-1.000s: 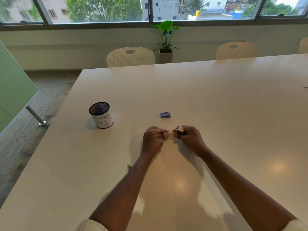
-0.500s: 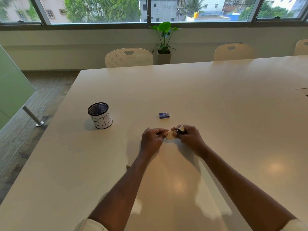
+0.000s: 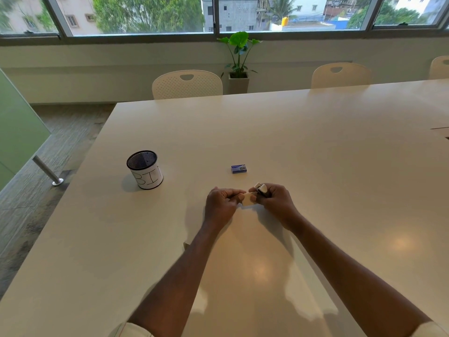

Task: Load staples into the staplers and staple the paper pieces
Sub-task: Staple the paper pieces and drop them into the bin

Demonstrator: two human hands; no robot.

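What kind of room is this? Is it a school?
More likely an office meeting room than a school: one long white table with matching chairs along its far side, a wide window facing city buildings, and a potted plant.

White table (image 3: 315, 147) fills the centre of the frame. Black mesh cup (image 3: 144, 169) labelled "BIN" stands left of centre. 2 cream chairs (image 3: 187, 84) (image 3: 340, 75) line the far edge; potted plant (image 3: 239, 57) stands between them, below the windows (image 3: 145, 13).
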